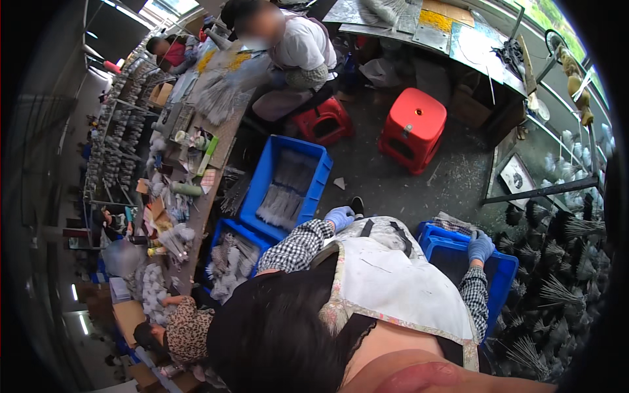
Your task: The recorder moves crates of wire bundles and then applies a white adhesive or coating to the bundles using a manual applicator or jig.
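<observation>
Your right hand [481,247], in a blue-grey glove, lies over the far rim of the blue crate [504,267] by your right side, with its fingers over the edge; whether they clamp it or just rest there, you cannot tell from this view. Your left hand [340,218], gloved alike, is beside the upper edge of your white apron [406,281], with its fingers pointing away from you, and whether it is released or grasping something cannot be told. Checked sleeves cover both your forearms. Just beyond the right-hand crate, near your right hand, sits a checked cloth [453,223]. Ahead and to your left, a second blue crate [320,183] holds grey bundles [291,167] of thin strands, and nearer you a third one has pale tufts [226,265] in it. A red stool [414,121] stands on the floor ahead, while a co-worker [304,46] sits on another at the workbench. Dark bristly bundles [547,281] crowd the area to your right.
</observation>
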### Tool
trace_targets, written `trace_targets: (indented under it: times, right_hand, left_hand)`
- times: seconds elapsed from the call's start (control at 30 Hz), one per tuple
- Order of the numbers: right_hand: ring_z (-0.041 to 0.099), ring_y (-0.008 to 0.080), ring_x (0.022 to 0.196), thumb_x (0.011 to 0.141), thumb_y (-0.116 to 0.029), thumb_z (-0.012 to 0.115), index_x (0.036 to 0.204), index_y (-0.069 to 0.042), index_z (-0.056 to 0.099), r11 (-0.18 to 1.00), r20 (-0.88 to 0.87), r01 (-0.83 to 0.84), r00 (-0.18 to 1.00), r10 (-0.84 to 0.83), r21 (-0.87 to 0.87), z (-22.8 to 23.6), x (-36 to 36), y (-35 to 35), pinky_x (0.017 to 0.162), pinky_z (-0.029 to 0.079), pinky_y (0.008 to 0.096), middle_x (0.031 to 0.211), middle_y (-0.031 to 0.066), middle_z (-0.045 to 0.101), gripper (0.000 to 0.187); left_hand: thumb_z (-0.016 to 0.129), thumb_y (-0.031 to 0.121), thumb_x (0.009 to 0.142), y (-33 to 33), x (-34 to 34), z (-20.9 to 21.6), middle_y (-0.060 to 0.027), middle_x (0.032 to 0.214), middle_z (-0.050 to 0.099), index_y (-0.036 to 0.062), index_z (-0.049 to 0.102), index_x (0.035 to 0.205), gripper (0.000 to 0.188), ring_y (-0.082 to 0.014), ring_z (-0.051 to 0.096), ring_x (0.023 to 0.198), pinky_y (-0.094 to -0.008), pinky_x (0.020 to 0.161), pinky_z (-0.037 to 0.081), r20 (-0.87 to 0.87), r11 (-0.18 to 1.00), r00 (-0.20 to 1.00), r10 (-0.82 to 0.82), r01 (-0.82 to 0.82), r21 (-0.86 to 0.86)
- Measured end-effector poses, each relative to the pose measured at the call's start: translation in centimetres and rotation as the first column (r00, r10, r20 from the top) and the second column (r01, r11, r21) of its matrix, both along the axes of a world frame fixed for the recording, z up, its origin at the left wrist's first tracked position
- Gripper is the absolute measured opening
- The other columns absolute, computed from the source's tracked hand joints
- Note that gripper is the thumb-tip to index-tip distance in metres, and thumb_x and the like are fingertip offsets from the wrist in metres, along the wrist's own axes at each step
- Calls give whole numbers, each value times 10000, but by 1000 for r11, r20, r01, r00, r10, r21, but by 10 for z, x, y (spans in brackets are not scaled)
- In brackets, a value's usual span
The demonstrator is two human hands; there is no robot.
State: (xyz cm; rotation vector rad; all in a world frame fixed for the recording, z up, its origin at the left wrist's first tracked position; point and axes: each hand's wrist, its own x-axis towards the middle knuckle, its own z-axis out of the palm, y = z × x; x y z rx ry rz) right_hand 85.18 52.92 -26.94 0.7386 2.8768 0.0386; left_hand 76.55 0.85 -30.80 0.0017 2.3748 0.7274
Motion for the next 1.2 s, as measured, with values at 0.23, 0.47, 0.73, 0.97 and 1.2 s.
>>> trace_targets:
  times: [0.23,0.47,0.73,0.97,1.2]
  right_hand:
    - [653,270,924,914,-412,535,989,-192,719,1000,6,-5,1000,5,-3,3,-12,-4,806,470,433,919,73,717,296]
    - [658,268,939,925,-415,521,1014,-204,725,999,34,8,999,-7,-39,13,-15,-5,824,471,438,948,74,721,306]
    - [655,274,952,943,-415,490,1027,-195,718,1000,72,9,997,-8,-6,10,-14,-4,848,463,431,988,74,717,328]
    - [628,312,976,840,-285,681,1393,-194,451,991,-213,30,975,-58,-134,4,-10,4,854,473,438,1054,128,675,606]
    - [584,340,1075,866,-184,644,1483,-172,318,915,-650,249,644,-402,-319,48,11,16,936,446,437,1253,167,587,698]
  left_hand:
    - [608,310,807,-31,11,-1,-147,1091,686,143,690,1082,332,-313,645,1030,-384,917,495,69,989,992,103,-94,-114]
    - [632,321,800,-50,31,-8,-146,1053,695,131,706,1050,322,-301,658,994,-380,880,505,98,990,993,70,-57,-128]
    - [642,327,802,-40,31,10,-154,1073,687,126,697,1061,332,-316,650,1009,-393,882,503,30,997,999,25,-23,-70]
    - [635,317,811,-55,38,16,-141,1064,689,112,693,1045,317,-296,644,1024,-377,900,499,-1,992,999,54,-53,-117]
    - [622,313,802,-73,26,13,-162,1075,684,123,693,1047,318,-316,637,1045,-384,918,492,-2,989,994,105,-105,-109]
